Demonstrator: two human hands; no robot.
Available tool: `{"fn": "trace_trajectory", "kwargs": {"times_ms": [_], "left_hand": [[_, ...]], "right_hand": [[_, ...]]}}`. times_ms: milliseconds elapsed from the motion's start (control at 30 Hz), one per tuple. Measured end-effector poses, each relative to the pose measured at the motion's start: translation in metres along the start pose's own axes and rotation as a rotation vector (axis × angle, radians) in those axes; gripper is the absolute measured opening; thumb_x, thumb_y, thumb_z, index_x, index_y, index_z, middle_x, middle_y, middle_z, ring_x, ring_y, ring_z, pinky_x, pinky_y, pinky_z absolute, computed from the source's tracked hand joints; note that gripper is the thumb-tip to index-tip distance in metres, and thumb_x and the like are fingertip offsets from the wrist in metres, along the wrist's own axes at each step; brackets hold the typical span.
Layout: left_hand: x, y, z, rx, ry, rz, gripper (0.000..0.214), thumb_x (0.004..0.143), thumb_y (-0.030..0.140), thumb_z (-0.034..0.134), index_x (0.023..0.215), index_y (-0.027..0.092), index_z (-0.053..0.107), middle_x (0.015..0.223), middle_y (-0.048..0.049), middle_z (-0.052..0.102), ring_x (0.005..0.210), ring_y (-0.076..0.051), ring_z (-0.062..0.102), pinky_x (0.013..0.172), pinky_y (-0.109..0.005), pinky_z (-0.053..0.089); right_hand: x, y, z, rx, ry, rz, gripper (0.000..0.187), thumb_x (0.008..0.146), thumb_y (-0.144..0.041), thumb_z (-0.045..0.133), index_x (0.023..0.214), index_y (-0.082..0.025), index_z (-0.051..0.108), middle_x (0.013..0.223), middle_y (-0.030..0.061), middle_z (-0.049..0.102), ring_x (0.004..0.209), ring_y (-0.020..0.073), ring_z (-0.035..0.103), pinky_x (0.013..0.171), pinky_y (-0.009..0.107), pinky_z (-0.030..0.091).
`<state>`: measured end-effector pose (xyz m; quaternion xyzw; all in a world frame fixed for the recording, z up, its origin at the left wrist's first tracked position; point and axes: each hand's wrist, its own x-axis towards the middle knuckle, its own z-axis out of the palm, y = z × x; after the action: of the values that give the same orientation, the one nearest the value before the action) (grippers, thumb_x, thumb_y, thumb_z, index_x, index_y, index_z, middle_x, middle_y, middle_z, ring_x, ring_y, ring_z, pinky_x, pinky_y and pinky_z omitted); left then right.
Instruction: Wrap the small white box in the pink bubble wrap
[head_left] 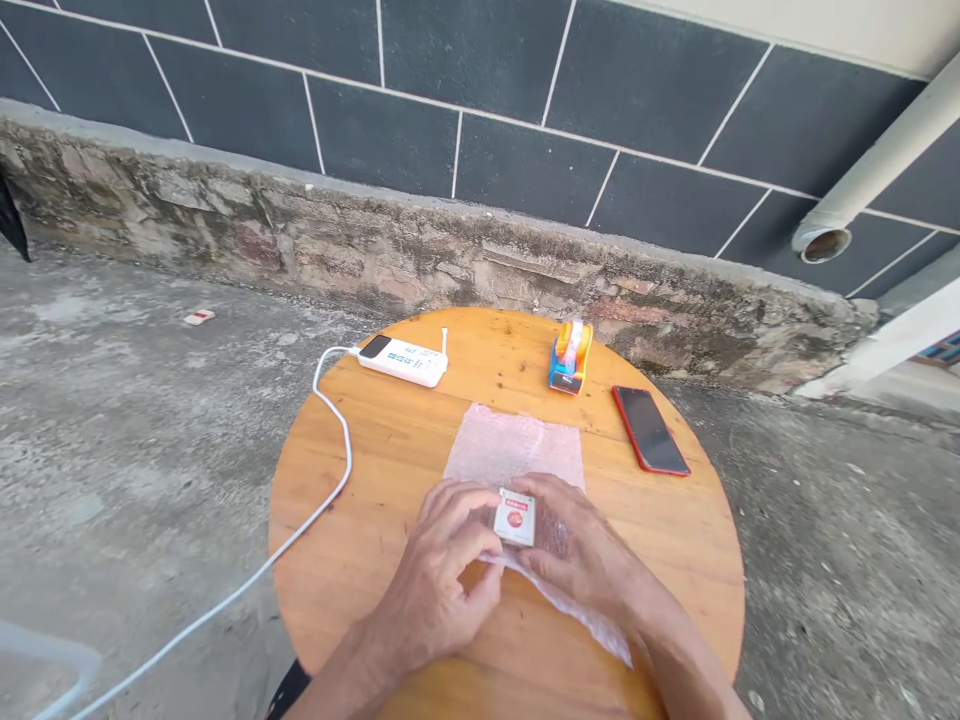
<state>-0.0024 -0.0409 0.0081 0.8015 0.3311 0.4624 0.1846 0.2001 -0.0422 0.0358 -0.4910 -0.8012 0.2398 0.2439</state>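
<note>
Head view: the left hand and right hand are pinching a small box by its opposite sides; the box is showing over bubble wrap (contact beneath being hidden); a tape dispenser is standing beyond.

Beneath the left grip and right grip stands a round wooden bench. Beyond them, a weathered stone plinth underlies a dark-tiled wall; right of them, a pale drainpipe; concrete floor around.
</note>
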Motion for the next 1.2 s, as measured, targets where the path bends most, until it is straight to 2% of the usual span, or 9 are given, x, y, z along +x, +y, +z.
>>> {"fn": "trace_trajectory", "kwargs": {"times_ms": [233, 533, 733, 900, 1033, 1200], "left_hand": [[-0.001, 0.001, -0.001, 0.012, -0.017, 0.004, 0.019, 0.071, 0.002, 0.05, 0.074, 0.021, 0.051, 0.113, -0.0068, 0.057, 0.11, -0.024, 0.052, 0.099, -0.047, 0.04], [-0.006, -0.001, -0.001, 0.014, -0.046, 0.02, 0.022, 0.069, 0.0, 0.05, 0.076, 0.021, 0.05, 0.115, -0.0063, 0.056, 0.114, -0.025, 0.05, 0.104, -0.052, 0.035], [-0.005, 0.0, -0.002, -0.007, -0.032, 0.026, 0.022, 0.068, 0.001, 0.05, 0.076, 0.021, 0.05, 0.113, -0.0062, 0.057, 0.113, -0.025, 0.052, 0.103, -0.052, 0.036], [0.0, 0.005, -0.004, -0.054, -0.016, -0.083, 0.02, 0.069, 0.002, 0.049, 0.074, 0.021, 0.053, 0.11, -0.0068, 0.059, 0.105, -0.022, 0.056, 0.089, -0.04, 0.048], [0.012, 0.012, -0.007, -0.046, -0.046, -0.201, 0.016, 0.072, 0.005, 0.05, 0.069, 0.02, 0.053, 0.102, -0.0039, 0.063, 0.094, -0.019, 0.06, 0.081, -0.034, 0.049], [0.028, 0.009, -0.004, 0.007, -0.06, -0.327, 0.014, 0.071, 0.008, 0.054, 0.067, 0.021, 0.057, 0.097, -0.0014, 0.068, 0.091, -0.02, 0.063, 0.079, -0.034, 0.05]], "right_hand": [[-0.001, 0.007, 0.007, -0.042, 0.15, 0.031, 0.056, 0.075, -0.015, 0.063, 0.128, -0.024, 0.048, 0.124, 0.0078, 0.059, 0.114, 0.0249, 0.054, 0.096, 0.043, 0.042], [-0.001, 0.007, 0.009, -0.044, 0.173, 0.032, 0.053, 0.077, -0.016, 0.062, 0.127, -0.023, 0.048, 0.125, 0.008, 0.059, 0.114, 0.0241, 0.054, 0.095, 0.041, 0.043], [-0.001, 0.01, 0.009, -0.039, 0.16, 0.044, 0.054, 0.077, -0.017, 0.062, 0.129, -0.023, 0.048, 0.126, 0.0087, 0.058, 0.114, 0.0249, 0.055, 0.096, 0.043, 0.044], [-0.002, 0.009, 0.007, -0.016, 0.127, 0.055, 0.059, 0.074, -0.017, 0.065, 0.13, -0.024, 0.046, 0.128, 0.0079, 0.057, 0.115, 0.0253, 0.054, 0.096, 0.044, 0.044], [-0.002, 0.008, 0.007, 0.044, 0.115, 0.043, 0.06, 0.072, -0.016, 0.066, 0.129, -0.025, 0.049, 0.126, 0.0077, 0.059, 0.114, 0.0259, 0.055, 0.096, 0.043, 0.044], [-0.002, 0.009, 0.001, 0.335, 0.037, 0.061, 0.045, 0.082, -0.021, 0.058, 0.127, -0.029, 0.053, 0.124, 0.0055, 0.061, 0.11, 0.0247, 0.059, 0.093, 0.041, 0.047]]}}
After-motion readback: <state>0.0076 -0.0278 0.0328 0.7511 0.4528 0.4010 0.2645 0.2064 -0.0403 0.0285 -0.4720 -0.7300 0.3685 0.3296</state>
